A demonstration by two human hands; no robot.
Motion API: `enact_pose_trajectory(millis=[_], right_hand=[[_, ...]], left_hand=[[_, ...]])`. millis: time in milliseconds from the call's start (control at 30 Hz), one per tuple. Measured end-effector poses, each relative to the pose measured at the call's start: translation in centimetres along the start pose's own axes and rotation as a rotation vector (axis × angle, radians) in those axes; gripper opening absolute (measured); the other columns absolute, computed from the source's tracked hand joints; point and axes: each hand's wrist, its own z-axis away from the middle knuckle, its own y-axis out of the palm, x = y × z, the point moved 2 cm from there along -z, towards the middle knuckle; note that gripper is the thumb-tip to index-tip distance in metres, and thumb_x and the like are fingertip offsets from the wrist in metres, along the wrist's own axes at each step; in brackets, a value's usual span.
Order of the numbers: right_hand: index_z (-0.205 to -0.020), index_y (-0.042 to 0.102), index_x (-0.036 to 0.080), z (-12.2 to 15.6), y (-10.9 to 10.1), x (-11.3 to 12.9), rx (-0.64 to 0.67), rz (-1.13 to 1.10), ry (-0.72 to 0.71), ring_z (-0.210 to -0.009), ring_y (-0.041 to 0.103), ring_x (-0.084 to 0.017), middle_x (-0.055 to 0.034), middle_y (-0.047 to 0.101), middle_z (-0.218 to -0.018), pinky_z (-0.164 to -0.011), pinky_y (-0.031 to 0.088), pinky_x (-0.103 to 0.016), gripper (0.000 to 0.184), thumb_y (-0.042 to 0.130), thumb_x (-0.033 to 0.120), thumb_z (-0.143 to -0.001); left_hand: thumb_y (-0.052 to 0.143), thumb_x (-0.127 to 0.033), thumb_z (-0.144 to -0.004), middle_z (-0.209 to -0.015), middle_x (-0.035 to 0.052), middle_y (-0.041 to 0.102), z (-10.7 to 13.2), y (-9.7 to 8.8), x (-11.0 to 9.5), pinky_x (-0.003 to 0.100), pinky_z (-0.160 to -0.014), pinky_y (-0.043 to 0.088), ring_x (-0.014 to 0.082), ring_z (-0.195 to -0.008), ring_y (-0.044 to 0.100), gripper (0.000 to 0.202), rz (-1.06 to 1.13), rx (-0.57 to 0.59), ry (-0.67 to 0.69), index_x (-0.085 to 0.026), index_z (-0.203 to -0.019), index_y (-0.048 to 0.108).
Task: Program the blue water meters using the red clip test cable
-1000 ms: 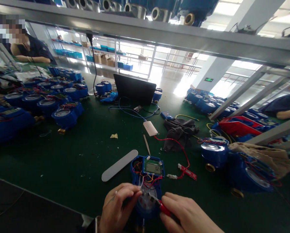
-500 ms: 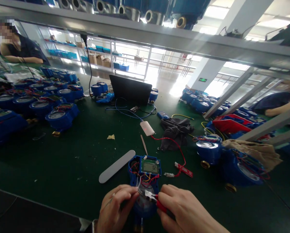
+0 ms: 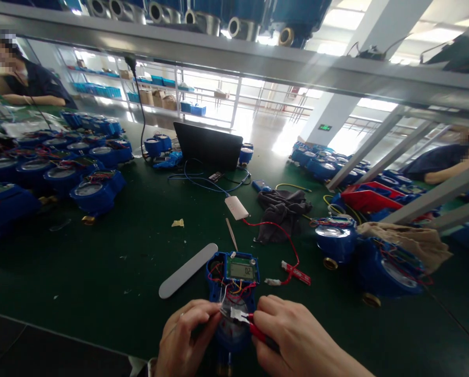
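Note:
In front of me on the green table lies a blue water meter (image 3: pixel 234 340) with its top part uncovered, showing a circuit board with a small display (image 3: pixel 241 270) and red, yellow and white wires (image 3: pixel 240 289). My left hand (image 3: pixel 189 335) pinches the end of a thin wire above the meter's dial. My right hand (image 3: pixel 291 335) is closed round the red handles of a pair of cutting pliers (image 3: pixel 239 315). The pliers' metal jaws point left, close to my left fingertips. Whether the jaws touch the wire I cannot tell.
A grey flat strip (image 3: pixel 188 270), tweezers (image 3: pixel 231 234), a white box (image 3: pixel 236 208) with a red cable and a dark cloth (image 3: pixel 282 212) lie around the meter. Other meters (image 3: pixel 95 193) stand left and right. A laptop (image 3: pixel 208 145) is behind; a metal shelf (image 3: pixel 226 50) crosses overhead.
The view has shifted slightly. Both hands stay over the meter, the pliers' jaws still close to the left fingertips. Little else differs.

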Motion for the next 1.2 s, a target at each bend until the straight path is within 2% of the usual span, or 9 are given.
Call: enact_pose_trajectory(millis=[500, 567, 667, 767, 867, 933, 1033, 1100, 1200], right_hand=[[-0.061, 0.063, 0.018, 0.8, 0.9, -1.2, -0.18, -0.135, -0.036, -0.055, 0.052, -0.01, -0.0005, 0.065, -0.067, -0.053, 0.034, -0.024, 0.015, 0.057, 0.015, -0.074], [-0.065, 0.065, 0.018, 1.7, 1.2, -2.0, -0.231, -0.172, -0.018, -0.064, 0.058, -0.012, -0.0017, 0.068, -0.077, -0.06, 0.041, -0.023, 0.011, 0.059, 0.011, -0.071], [-0.084, 0.072, 0.018, 3.1, 1.9, -4.2, -0.237, -0.178, 0.06, -0.097, 0.064, -0.02, -0.0073, 0.07, -0.106, -0.086, 0.049, -0.031, 0.02, 0.059, 0.008, -0.072], [-0.096, 0.073, 0.019, 4.1, 3.0, -7.1, -0.178, -0.128, 0.158, -0.113, 0.06, -0.026, -0.0088, 0.069, -0.114, -0.102, 0.045, -0.043, 0.03, 0.06, 0.005, -0.072], [-0.092, 0.074, 0.022, 4.3, 4.0, -9.6, -0.217, -0.16, 0.201, -0.122, 0.057, -0.028, -0.0071, 0.069, -0.119, -0.106, 0.043, -0.046, 0.021, 0.071, 0.013, -0.073], [-0.092, 0.075, 0.022, 3.7, 4.4, -10.8, -0.286, -0.196, 0.242, -0.116, 0.061, -0.028, -0.0083, 0.07, -0.117, -0.1, 0.048, -0.044, 0.013, 0.071, 0.02, -0.08], [-0.109, 0.071, 0.018, 2.0, 4.8, -12.0, -0.388, -0.217, 0.339, -0.095, 0.069, -0.025, -0.0115, 0.073, -0.103, -0.085, 0.053, -0.042, 0.023, 0.056, 0.018, -0.092], [-0.114, 0.069, 0.017, 0.8, 5.1, -12.4, -0.437, -0.251, 0.394, -0.08, 0.071, -0.026, -0.0092, 0.075, -0.087, -0.075, 0.055, -0.042, 0.027, 0.054, 0.018, -0.092], [-0.099, 0.073, 0.019, -0.4, 5.6, -12.6, -0.498, -0.36, 0.405, -0.058, 0.07, -0.024, -0.0014, 0.069, -0.061, -0.06, 0.055, -0.037, 0.018, 0.057, 0.023, -0.091]], left_hand=[[0.065, -0.015, -0.092, -0.089, -0.0001, 0.077, 0.3, -0.2, 0.7, 0.018, -0.071, 0.063, 0.0128, -0.076, 0.076, 0.023, 0.038, 0.026, 0.054, -0.022, -0.106, 0.049], [0.067, -0.011, -0.089, -0.09, 0.001, 0.077, 0.5, -0.5, 0.9, 0.02, -0.072, 0.064, 0.0142, -0.077, 0.076, 0.029, 0.03, 0.025, 0.049, -0.021, -0.108, 0.049], [0.067, -0.002, -0.084, -0.091, 0.0003, 0.077, 0.8, -1.2, 1.5, 0.024, -0.072, 0.065, 0.0158, -0.078, 0.076, 0.038, 0.053, 0.042, -0.005, -0.023, -0.111, 0.049], [0.065, 0.003, -0.081, -0.088, -0.0016, 0.076, 0.7, -1.9, 1.8, 0.024, -0.069, 0.066, 0.0157, -0.075, 0.076, 0.044, 0.098, 0.013, -0.042, -0.024, -0.111, 0.049], [0.065, 0.001, -0.08, -0.088, -0.0016, 0.073, 0.2, -1.8, 1.7, 0.021, -0.072, 0.064, 0.0137, -0.075, 0.074, 0.039, 0.065, -0.098, -0.108, -0.022, -0.108, 0.053], [0.063, -0.002, -0.083, -0.09, -0.0014, 0.071, -0.3, -1.4, 1.6, 0.017, -0.079, 0.061, 0.0111, -0.081, 0.072, 0.03, 0.074, -0.168, -0.185, -0.021, -0.105, 0.055], [0.058, -0.01, -0.091, -0.099, -0.0002, 0.068, -0.9, -0.9, 2.0, 0.014, -0.09, 0.055, 0.009, -0.096, 0.068, 0.017, 0.139, -0.216, -0.31, -0.023, -0.103, 0.057], [0.056, -0.018, -0.095, -0.107, 0.0013, 0.065, -1.4, -0.7, 2.6, 0.015, -0.093, 0.053, 0.0103, -0.104, 0.065, 0.01, 0.123, -0.171, -0.345, -0.024, -0.103, 0.058], [0.055, -0.031, -0.097, -0.121, 0.0051, 0.062, -2.2, -0.8, 3.7, 0.027, -0.095, 0.055, 0.0178, -0.115, 0.062, 0.014, 0.01, -0.015, -0.37, -0.026, -0.108, 0.059]])
